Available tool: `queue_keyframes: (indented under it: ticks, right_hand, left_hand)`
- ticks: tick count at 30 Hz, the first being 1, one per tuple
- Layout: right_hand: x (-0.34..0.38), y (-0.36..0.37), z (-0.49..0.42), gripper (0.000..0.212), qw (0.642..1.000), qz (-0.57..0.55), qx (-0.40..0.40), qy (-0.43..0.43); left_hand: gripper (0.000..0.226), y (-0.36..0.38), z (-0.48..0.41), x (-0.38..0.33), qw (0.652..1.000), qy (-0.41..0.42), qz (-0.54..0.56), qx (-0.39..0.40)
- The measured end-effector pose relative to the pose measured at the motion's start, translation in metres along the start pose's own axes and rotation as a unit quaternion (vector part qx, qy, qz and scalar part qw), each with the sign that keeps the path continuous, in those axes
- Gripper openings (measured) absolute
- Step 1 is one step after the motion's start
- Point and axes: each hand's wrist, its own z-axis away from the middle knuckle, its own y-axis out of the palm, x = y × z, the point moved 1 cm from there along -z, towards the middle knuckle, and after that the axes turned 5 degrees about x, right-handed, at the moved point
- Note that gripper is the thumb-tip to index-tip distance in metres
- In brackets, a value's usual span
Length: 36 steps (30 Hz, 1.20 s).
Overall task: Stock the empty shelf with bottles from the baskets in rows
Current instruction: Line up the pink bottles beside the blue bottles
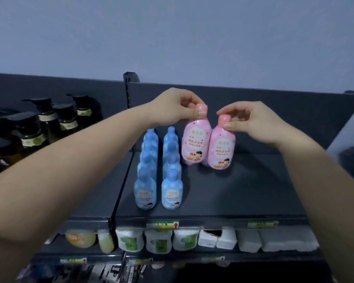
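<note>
The thumb and fingertips (pixel 200 113) of the left hand (pixel 176 108) are pinching the pink cap (pixel 203 107) of one pink bottle (pixel 196 141). The right hand (pixel 255 123) is doing the same, its thumb (pixel 227 125) and curled fingers closing narrowly on the cap of a second pink bottle (pixel 222 148). Gripping by the caps is keeping both bottles upright with their labels facing forward. It is also leaving the bodies free to slide in close.

The two pink bottles are standing side by side and touching, just to the right of the blue bottles (pixel 172 193) and level with the back end of their rows. Whether their bases are already resting on the shelf (pixel 243 190) I cannot tell. A sliver of pink is showing low behind them, possibly more of the same kind.

The blue bottles are filling two straight rows running front to back, so the pink pair is probably starting or extending the next two rows. Right of the blue bottles and in front of the pink pair, the shelf is lying bare.

The baskets are not in view, and what the bottles are holding is not visible through their coloured walls. Left of the blue bottles, dark pump bottles (pixel 47 119) are crowding the neighbouring bay. Below them, white and green packs (pixel 159 241) are lining a lower shelf.
</note>
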Motion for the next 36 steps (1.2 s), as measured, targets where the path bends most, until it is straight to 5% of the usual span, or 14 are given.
queue_keyframes:
  ticks: [12,25,36]
  right_hand:
    - [-0.090,-0.006,-0.030,0.029,0.993,-0.067,-0.045,0.085]
    - [-0.152,0.031,-0.069,0.028,0.989,-0.032,0.107,0.095]
    - [-0.170,0.034,-0.073,0.025,0.986,-0.030,0.144,0.081]
  left_hand:
    - [0.023,0.028,-0.092,0.064,0.997,-0.012,-0.027,0.066]
    - [0.024,0.052,-0.110,0.133,0.984,-0.070,-0.158,0.045]
    - [0.022,0.064,-0.099,0.145,0.970,-0.116,-0.201,0.073]
